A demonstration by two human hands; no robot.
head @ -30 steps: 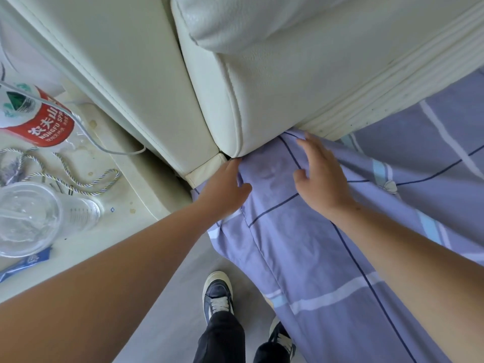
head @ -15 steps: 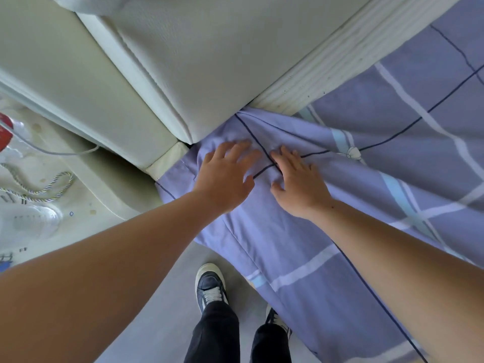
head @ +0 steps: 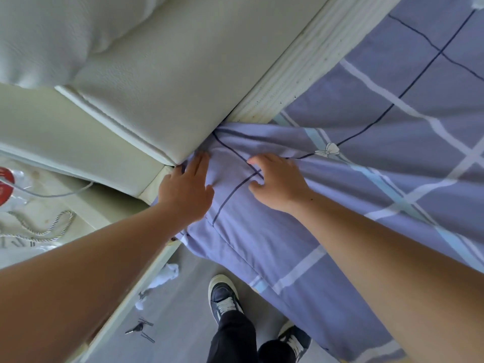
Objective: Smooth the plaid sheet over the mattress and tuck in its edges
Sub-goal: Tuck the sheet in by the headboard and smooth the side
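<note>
sheet spread on bed, bunched at headboard corner | left hand flat, open, pressing it | right hand fingers curled on fold | side drape untucked

No readable text, brand, number or sign anywhere in the head view. At the far left edge, only part of a red label on a clear plastic bottle, cut off by the frame and too blurred for any letters. On the plaid sheet, just a small white bow print, no lettering.
</note>
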